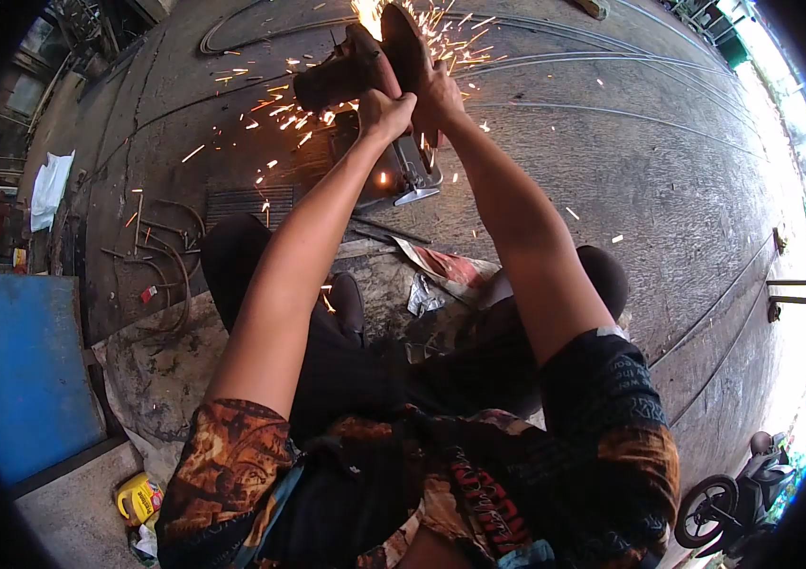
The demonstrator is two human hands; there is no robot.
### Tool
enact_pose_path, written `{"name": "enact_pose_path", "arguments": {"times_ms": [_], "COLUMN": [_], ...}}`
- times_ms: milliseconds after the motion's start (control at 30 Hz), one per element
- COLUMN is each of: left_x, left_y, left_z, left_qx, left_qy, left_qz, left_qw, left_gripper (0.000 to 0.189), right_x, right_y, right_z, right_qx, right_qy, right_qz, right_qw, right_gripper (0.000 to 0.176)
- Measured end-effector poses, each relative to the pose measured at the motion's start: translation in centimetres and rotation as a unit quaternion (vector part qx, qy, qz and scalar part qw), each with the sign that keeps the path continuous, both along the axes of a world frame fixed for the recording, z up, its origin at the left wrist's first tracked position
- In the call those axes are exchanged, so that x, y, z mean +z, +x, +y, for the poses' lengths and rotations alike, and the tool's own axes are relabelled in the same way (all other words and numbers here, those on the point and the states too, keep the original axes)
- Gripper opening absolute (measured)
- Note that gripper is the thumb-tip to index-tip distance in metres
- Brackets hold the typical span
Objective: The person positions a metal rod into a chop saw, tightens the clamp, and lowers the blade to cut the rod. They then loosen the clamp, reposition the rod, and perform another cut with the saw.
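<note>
A reddish-brown cut-off saw (331, 82) stands on the floor ahead of me, its round disc or guard (406, 45) seen nearly edge-on. Bright sparks spray out behind and to both sides of it. My left hand (387, 118) is closed around the saw's handle, thumb toward the disc side. Close beside it, my right hand (443, 99) is wrapped on the right side of the round guard, with its fingers partly hidden. Below the hands shows the saw's metal base and clamp (414, 178). Whatever the disc is cutting is hidden from view.
Long thin metal rods (602, 57) lie across the floor at the back. Bent rods (161, 251) lie left of my knee. A red-and-white sheet (450, 266) is between my legs. A blue panel (24, 370), yellow container (138, 498) and motorcycle (735, 498) are farther out.
</note>
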State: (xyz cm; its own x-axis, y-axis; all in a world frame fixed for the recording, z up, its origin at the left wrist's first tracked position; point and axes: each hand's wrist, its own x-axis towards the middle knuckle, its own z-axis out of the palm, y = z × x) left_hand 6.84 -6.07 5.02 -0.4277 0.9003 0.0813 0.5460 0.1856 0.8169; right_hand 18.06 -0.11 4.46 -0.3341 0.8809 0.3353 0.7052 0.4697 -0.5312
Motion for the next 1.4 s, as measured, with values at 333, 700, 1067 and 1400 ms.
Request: {"name": "enact_pose_path", "arguments": {"times_ms": [333,700,1067,1400], "left_x": [1.9,1.3,0.9,1.0], "left_y": [0.7,0.5,0.4,0.4], "left_z": [-1.1,-0.9,-0.8,-0.9], "left_qx": [0.001,-0.001,0.001,-0.015], "left_qy": [-0.028,-0.027,-0.005,-0.003], "left_qz": [-0.030,-0.023,-0.016,-0.024], "left_qw": [0.999,0.999,1.000,1.000], "left_gripper": [0.042,0.042,0.040,0.038], "right_x": [0.2,-0.2,-0.4,-0.1], "right_y": [0.0,-0.1,-0.1,-0.1], "right_z": [0.1,0.1,0.2,-0.1], "right_qx": [-0.003,-0.007,-0.006,0.000], "right_qy": [-0.017,-0.019,-0.008,-0.014], "right_qz": [-0.009,-0.012,-0.015,-0.009], "right_qw": [1.000,1.000,1.000,1.000], "right_gripper": [0.083,0.072,0.087,0.088]}}
